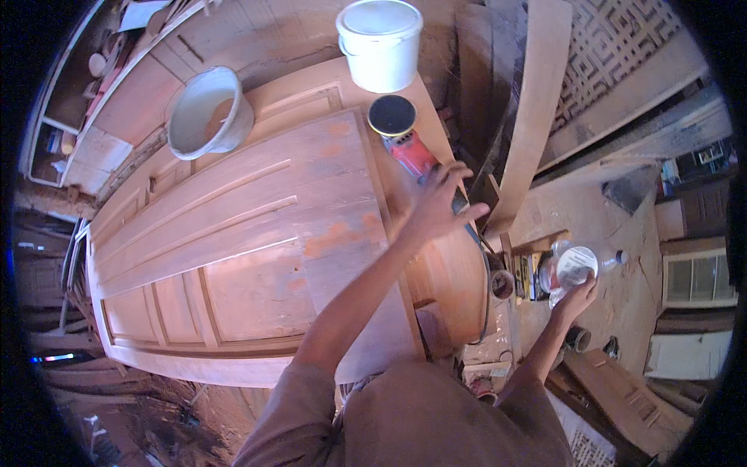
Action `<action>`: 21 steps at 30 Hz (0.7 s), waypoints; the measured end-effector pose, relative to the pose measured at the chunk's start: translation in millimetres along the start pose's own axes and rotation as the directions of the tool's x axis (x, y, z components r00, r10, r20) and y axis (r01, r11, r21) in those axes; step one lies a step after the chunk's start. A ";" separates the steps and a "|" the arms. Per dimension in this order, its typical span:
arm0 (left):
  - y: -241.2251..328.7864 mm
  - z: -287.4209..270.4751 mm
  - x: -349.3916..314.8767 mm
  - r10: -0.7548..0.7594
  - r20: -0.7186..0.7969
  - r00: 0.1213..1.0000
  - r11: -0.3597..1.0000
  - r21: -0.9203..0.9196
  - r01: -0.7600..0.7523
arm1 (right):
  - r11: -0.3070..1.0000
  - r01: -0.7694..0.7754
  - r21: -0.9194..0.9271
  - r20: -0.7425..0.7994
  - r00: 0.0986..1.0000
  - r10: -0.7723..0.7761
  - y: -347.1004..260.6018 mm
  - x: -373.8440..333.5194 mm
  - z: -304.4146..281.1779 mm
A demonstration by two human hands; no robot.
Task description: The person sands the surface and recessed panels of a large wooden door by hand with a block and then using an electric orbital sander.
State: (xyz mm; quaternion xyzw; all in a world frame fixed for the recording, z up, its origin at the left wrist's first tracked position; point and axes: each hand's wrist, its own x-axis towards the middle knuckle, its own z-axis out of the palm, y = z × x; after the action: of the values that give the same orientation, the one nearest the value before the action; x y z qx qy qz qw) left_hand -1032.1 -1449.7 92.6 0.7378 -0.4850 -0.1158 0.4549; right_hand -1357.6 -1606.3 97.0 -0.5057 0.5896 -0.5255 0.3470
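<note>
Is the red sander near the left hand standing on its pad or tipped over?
Tipped over: the red sander lies with its round black pad facing up, in full view, not pressed against the wooden panel.

Shirt (443, 412) muted brown leaning grey, plain, matte cloth, surface smooth with few shallow creases. Left sleeve (292, 412) same brown, loose-cut, soft folds, short, ending near elbow. Right sleeve (537, 416) same cloth and colour, also short, ending near elbow, darker in shade. Left forearm (358, 303) bare, slim, tapering toward wrist. Right forearm (545, 346) bare, likewise slim. Left hand (446, 204) bare, fingers slender. Right hand (577, 299) bare, finger detail too small to tell.
</note>
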 end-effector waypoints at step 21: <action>82.5 -72.0 -284.3 -0.799 0.070 0.598 -0.343 -0.869 -0.356 | 0.283 0.932 -0.226 0.939 0.286 -0.193 -61.6 -169.8 339.3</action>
State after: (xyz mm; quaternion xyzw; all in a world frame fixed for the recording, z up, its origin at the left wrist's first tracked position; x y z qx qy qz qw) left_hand -1181.4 -1185.6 120.6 0.1337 0.2332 -0.2704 0.9245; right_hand -982.1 -1530.4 65.8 -0.9622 0.2659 -0.0289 0.0511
